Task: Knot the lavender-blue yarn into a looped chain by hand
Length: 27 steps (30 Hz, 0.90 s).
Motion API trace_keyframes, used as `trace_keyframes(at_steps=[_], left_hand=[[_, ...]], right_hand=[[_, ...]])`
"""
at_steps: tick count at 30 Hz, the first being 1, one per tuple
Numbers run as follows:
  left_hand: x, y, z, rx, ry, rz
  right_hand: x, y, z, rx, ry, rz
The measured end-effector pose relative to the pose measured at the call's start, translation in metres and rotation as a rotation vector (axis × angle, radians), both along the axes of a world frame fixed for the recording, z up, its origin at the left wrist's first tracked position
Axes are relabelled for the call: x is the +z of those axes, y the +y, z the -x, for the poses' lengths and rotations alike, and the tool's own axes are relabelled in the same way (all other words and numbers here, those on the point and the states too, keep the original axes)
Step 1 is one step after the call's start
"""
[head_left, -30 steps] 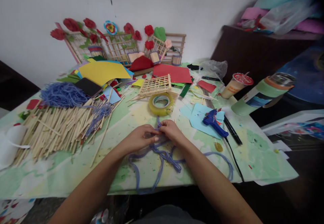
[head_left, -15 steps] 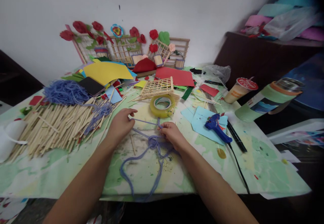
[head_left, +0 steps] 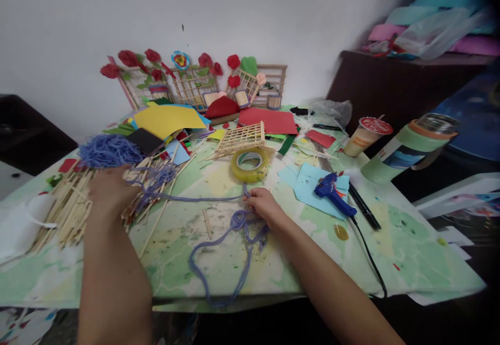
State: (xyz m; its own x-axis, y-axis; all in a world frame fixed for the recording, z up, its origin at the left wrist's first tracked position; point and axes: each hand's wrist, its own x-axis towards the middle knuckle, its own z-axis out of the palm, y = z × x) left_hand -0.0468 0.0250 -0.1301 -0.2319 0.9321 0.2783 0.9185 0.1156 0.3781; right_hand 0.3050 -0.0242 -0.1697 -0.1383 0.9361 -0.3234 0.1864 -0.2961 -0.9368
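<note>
My right hand [head_left: 263, 204] pinches a strand of blue-purple yarn [head_left: 203, 199] just below a roll of clear yellowish tape [head_left: 250, 164]. From there the strand runs left across the table toward a small yarn tangle on the sticks. My left hand [head_left: 111, 186], smeared by motion, is over a heap of thin wooden sticks [head_left: 74, 199], at the near edge of a big pile of blue-purple yarn [head_left: 109, 151]. Its fingers do not show clearly. A looped length of yarn [head_left: 195, 262] lies in front of my right hand, reaching the table's front edge.
Behind the tape stand a small stick lattice [head_left: 242, 138] and sheets of yellow [head_left: 167, 116] and red paper [head_left: 267, 120]. To the right lie a blue glue gun [head_left: 334, 194] with its cord, a drink cup [head_left: 367, 136] and a green bottle [head_left: 406, 150]. Red craft flowers [head_left: 127, 58] stand along the wall.
My left hand has moved left, from the middle of the table to the yarn pile and sticks. The strand now stretches long across the table. My right hand stays in place, pinching yarn.
</note>
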Motion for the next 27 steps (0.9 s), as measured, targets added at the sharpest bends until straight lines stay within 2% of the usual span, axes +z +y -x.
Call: trace_keyframes(at_steps=[2,3,6,8,10,12,16,22,27], left_hand=[[0.002,-0.001,-0.035,-0.202,0.008,0.023],[0.002,-0.002,-0.058,-0.316,-0.068,0.006],[-0.001,-0.012,-0.133,-0.554,-0.472,0.089],[-0.009,-0.019,-0.173,-0.611,-0.675,0.248],[-0.02,-0.023,-0.198,-0.599,-0.758,0.298],[-0.032,-0.024,-0.208,-0.564,-0.826,0.369],[-0.046,-0.021,-0.206,-0.502,-0.939,0.573],[-0.046,-0.021,-0.203,-0.521,-1.042,0.714],[-0.047,-0.022,-0.2,-0.527,-1.075,0.708]], right_hand=[[0.001,-0.001,0.0,0.013,-0.02,-0.014],[0.001,-0.001,0.0,0.017,-0.028,-0.019],[0.0,-0.001,0.0,0.023,-0.056,-0.046],[-0.003,0.0,0.0,0.038,-0.093,-0.083],[-0.007,0.002,0.001,0.056,-0.144,-0.132],[-0.011,0.003,0.002,0.07,-0.187,-0.174],[-0.018,0.004,0.003,0.107,-0.265,-0.261],[-0.02,0.003,0.003,0.127,-0.364,-0.356],[-0.008,-0.003,-0.002,0.096,-0.52,-0.379]])
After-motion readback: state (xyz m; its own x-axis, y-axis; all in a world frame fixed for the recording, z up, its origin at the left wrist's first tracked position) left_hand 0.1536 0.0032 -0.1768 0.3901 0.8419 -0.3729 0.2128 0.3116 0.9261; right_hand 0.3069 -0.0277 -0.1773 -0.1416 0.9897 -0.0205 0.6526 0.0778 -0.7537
